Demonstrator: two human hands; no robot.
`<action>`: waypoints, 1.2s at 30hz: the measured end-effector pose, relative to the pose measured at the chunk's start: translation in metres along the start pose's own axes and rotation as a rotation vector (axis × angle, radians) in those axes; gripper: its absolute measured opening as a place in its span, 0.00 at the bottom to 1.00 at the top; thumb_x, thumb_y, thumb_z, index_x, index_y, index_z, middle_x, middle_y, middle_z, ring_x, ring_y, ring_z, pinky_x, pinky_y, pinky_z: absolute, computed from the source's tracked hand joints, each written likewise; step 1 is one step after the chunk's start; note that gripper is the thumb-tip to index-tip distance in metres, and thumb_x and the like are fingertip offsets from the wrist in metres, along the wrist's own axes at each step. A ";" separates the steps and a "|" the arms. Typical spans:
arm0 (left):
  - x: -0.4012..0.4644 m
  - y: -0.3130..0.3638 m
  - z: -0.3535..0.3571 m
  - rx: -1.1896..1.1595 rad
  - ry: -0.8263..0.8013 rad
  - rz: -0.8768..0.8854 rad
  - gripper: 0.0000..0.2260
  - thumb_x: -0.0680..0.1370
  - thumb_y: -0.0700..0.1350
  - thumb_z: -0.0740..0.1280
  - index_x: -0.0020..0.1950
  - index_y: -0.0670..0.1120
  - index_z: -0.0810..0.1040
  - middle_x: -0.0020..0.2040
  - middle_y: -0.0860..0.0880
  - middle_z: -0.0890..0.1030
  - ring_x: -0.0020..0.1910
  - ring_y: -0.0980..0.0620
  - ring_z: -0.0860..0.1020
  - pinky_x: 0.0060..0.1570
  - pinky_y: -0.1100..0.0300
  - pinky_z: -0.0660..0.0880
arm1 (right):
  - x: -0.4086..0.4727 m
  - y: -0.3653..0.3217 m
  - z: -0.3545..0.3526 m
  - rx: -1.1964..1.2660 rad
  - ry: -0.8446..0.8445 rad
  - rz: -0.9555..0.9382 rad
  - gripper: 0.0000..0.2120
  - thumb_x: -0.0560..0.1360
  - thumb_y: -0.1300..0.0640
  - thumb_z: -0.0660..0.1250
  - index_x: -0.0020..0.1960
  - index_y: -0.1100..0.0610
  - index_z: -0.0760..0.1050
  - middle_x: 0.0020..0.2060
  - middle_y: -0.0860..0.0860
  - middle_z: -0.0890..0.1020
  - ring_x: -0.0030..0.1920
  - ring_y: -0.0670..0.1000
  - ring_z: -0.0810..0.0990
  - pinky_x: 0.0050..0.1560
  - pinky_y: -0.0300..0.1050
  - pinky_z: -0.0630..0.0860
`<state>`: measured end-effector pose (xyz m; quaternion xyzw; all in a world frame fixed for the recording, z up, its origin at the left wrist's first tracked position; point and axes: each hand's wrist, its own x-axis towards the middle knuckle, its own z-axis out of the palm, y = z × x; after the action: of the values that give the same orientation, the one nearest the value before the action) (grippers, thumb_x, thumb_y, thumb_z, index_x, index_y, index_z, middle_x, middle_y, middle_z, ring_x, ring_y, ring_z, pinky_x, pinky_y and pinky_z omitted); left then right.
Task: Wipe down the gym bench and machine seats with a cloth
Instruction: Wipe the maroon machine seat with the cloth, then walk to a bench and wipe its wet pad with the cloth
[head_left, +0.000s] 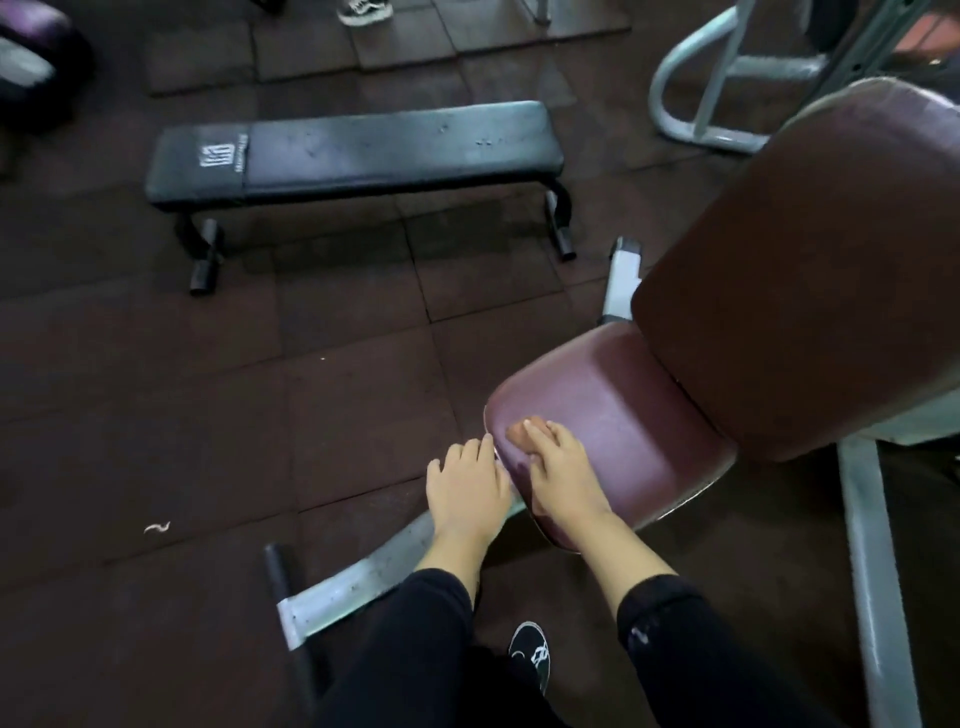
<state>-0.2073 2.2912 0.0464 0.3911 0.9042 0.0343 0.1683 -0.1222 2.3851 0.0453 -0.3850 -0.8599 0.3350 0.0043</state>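
The right hand (558, 475) lies flat on the near front part of the maroon seat (613, 431), fingers straight and close together, palm down on the pad; whether any cloth is under it cannot be told, none shows. Just to its left, the left hand (467, 486) rests with fingers loosely spread at the seat's front left edge, fingertips touching the rim, holding nothing. Beyond the right hand and to its right rises the maroon backrest (810, 270), tilted away. Below both wrists a grey metal frame bar (358, 577) runs along the dark tiled floor (182, 415). Well ahead of the left hand stands a black flat bench (353, 150), apart from the seat.
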 end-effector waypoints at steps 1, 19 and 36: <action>-0.012 -0.003 -0.005 -0.006 0.007 -0.034 0.20 0.82 0.50 0.54 0.73 0.49 0.67 0.67 0.52 0.74 0.64 0.51 0.71 0.60 0.52 0.66 | -0.009 -0.009 -0.003 0.002 -0.011 -0.017 0.23 0.77 0.65 0.56 0.71 0.52 0.66 0.70 0.54 0.66 0.67 0.57 0.66 0.68 0.48 0.65; -0.184 -0.147 -0.068 -0.151 0.145 -0.528 0.18 0.82 0.49 0.54 0.71 0.50 0.69 0.64 0.52 0.77 0.63 0.49 0.73 0.57 0.51 0.66 | -0.113 -0.192 0.084 -0.220 -0.322 -0.429 0.25 0.78 0.64 0.54 0.74 0.53 0.59 0.69 0.56 0.64 0.61 0.59 0.66 0.64 0.50 0.67; -0.371 -0.455 -0.091 -0.166 0.117 -0.803 0.15 0.82 0.49 0.52 0.66 0.51 0.71 0.63 0.53 0.75 0.64 0.50 0.71 0.61 0.50 0.63 | -0.255 -0.440 0.310 -0.254 -0.497 -0.597 0.25 0.78 0.62 0.54 0.74 0.53 0.58 0.69 0.56 0.64 0.62 0.59 0.67 0.64 0.49 0.67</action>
<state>-0.3172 1.7166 0.1465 -0.0101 0.9871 0.0608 0.1476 -0.3156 1.8271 0.1235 -0.0234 -0.9432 0.2933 -0.1543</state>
